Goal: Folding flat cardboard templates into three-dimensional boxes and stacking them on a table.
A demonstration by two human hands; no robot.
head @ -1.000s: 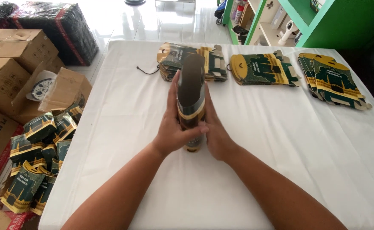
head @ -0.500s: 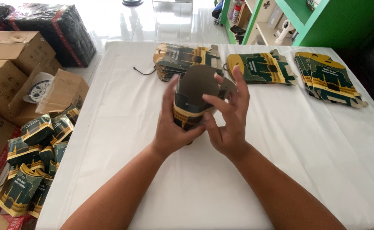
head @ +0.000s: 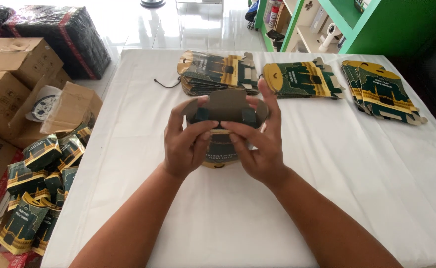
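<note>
Green-and-gold printed carton point(head: 224, 130) — one piece, partly folded, held above the middle of the white table point(head: 327, 188) between both hands. Its brown inner flap faces up and its long axis runs left to right, with the printed body hanging toward the near side.

Left hand point(head: 184, 144): wrapped round the carton's left end, thumb laid over the top flap, fingers curled behind. Right hand point(head: 258, 146): clasping the right end, thumb pressing the flap from the near side, index finger raised along the far edge. Both hands are equally close and touching it; nothing stands between them and the carton.

Flat cartons, far side of the table — three stacks: one stack point(head: 218, 73) just beyond the hands, a second point(head: 302, 79) to its right, a third point(head: 382, 92) near the far right corner. Thin dark cord point(head: 165, 83) left of the first stack.

Floor, left: heap of folded cartons point(head: 39, 188), brown cardboard boxes point(head: 14, 64). Far right: green shelving point(head: 337, 25).
</note>
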